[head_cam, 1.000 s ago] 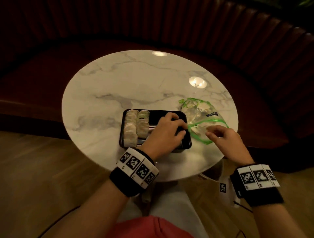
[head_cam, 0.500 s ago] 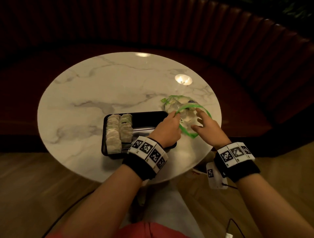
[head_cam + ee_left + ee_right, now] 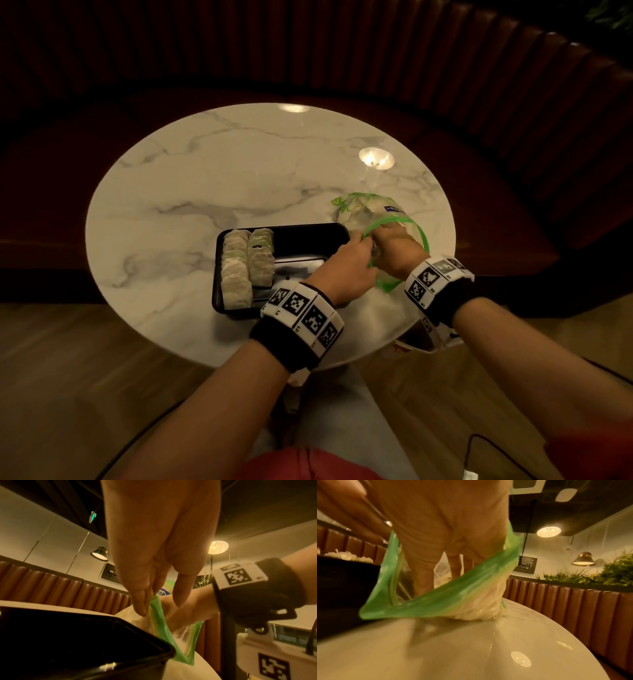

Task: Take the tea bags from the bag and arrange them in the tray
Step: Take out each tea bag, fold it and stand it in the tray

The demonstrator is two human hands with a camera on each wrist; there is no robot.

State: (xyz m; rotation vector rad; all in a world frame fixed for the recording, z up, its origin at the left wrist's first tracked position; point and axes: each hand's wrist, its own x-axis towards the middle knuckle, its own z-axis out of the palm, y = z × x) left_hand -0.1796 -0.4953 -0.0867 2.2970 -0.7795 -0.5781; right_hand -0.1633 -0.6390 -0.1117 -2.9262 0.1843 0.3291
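The left hand is nearest, just over the right end of the tray. Its fingers are together and pinch the green rim of the bag, holding the mouth open. That is a good job for this hand: it should hold the rim up and not let go, so the mouth stays wide.

Right beside the tray, the right hand is pushed into the bag up to the knuckles. Its fingers point down among the tea bags inside the bag. I cannot tell if they are apart or clamped on one.

The hand should pinch only one tea bag, softly, because they look thin and may tear. It should lift straight out through the mouth so the rim does not snag.

In the left end of the tray, two rows of tea bags are already lined up. The next one likely belongs beside them, toward the bare black part of the tray. The white worktop spreads out beyond the tray.
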